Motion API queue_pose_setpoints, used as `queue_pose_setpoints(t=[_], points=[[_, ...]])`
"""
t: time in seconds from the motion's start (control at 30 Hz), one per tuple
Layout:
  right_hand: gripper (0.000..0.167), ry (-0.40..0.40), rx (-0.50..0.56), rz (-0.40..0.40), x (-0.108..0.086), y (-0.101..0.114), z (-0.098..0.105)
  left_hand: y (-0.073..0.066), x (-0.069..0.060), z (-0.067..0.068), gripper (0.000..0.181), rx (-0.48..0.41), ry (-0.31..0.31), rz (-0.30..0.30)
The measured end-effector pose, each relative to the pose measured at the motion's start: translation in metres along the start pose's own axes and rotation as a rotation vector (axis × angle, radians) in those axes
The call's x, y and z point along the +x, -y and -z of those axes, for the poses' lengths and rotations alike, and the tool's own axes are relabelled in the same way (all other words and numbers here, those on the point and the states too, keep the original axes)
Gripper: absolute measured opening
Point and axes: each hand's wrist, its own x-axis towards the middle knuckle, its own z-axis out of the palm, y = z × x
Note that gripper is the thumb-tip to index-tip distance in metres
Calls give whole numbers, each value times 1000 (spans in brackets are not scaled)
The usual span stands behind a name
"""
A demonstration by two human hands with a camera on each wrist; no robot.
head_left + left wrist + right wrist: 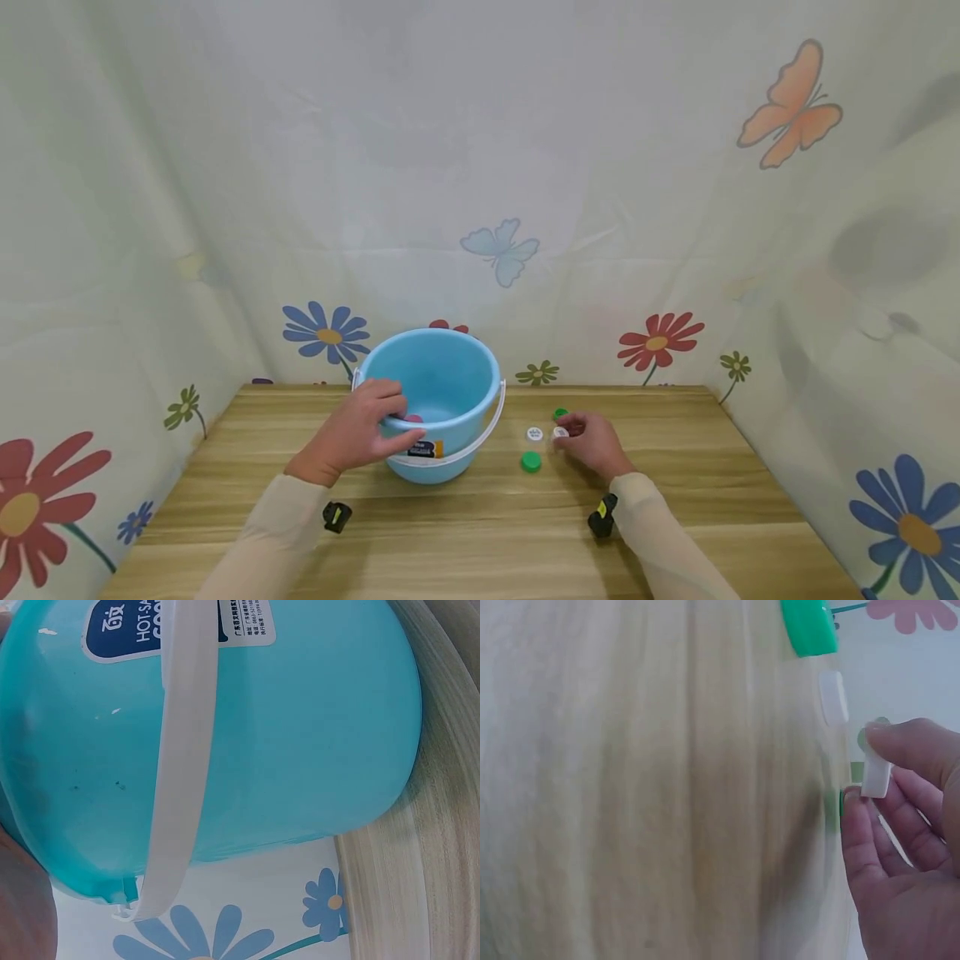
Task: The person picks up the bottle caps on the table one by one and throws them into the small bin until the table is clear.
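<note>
A light blue bucket [431, 450] with a white handle [182, 772] stands upright on the table. My left hand [365, 427] grips its near left rim, fingers over the inside and thumb along the outside. Between the thumb and fingers of my right hand [597, 443] is a white bottle cap [876, 774], pinched just above the tabletop. Another white cap [534, 433] lies to the left of that hand. Nearer to me is a green cap [531, 462], and a second green cap [560, 412] sits just beyond my right fingertips, partly hidden.
Inside the bucket, a small pink object [413, 419] shows beside my left fingers. The wood-grain table [480, 542] ends at a hanging white cloth [375, 167] printed with flowers and butterflies, which also closes off both sides.
</note>
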Motion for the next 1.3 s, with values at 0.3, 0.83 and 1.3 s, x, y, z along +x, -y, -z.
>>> queue_pose_setpoints(t=[0.3, 0.83, 1.3], points=[[25, -39, 103, 8, -7, 14, 8, -1, 0, -1, 34, -2, -5, -11], [44, -95, 220, 122, -11, 31, 16, -1, -3, -2, 35, 7, 5, 13], [42, -91, 256, 176, -15, 53, 26, -2, -2, -1, 35, 5, 4, 11]])
